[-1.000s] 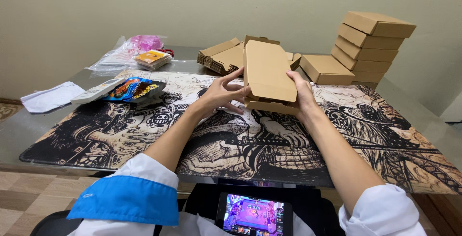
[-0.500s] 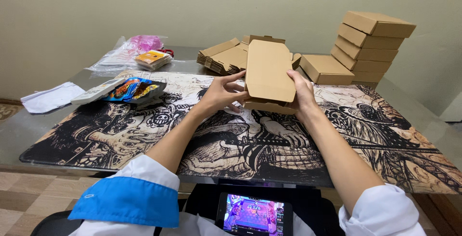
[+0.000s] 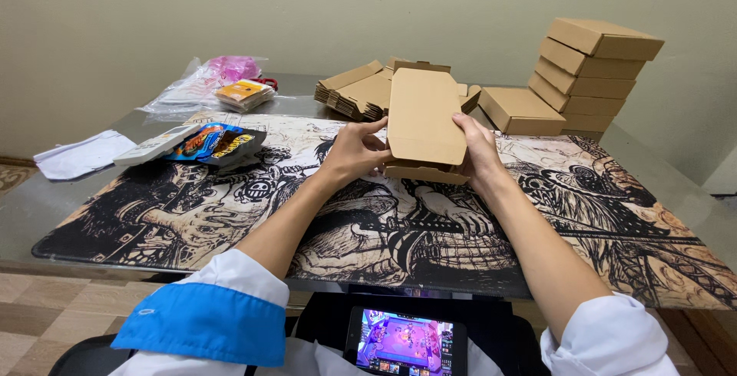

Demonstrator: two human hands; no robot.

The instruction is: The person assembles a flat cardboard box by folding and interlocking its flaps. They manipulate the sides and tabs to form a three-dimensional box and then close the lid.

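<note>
Both hands grip a small brown cardboard box (image 3: 424, 119) over the middle of a black-and-white illustrated desk mat (image 3: 230, 215). The box's lid flap stands up and tilts toward me. My left hand (image 3: 355, 153) clasps its left side, and my right hand (image 3: 477, 150) clasps its right side with fingers up along the flap's edge. Behind the box lies a heap of flat unfolded cardboard blanks (image 3: 357, 92).
A stack of folded brown boxes (image 3: 595, 69) rises at the back right, with one more box (image 3: 522, 109) beside it. At the left lie colourful snack packets (image 3: 211, 143), a white remote (image 3: 153, 144), plastic bags (image 3: 199, 84) and white paper (image 3: 77, 155). A lit phone (image 3: 404, 341) rests in my lap.
The lid flap has tilted a little nearer to me. Both hands stay clasped on the box in nearly the same place.
</note>
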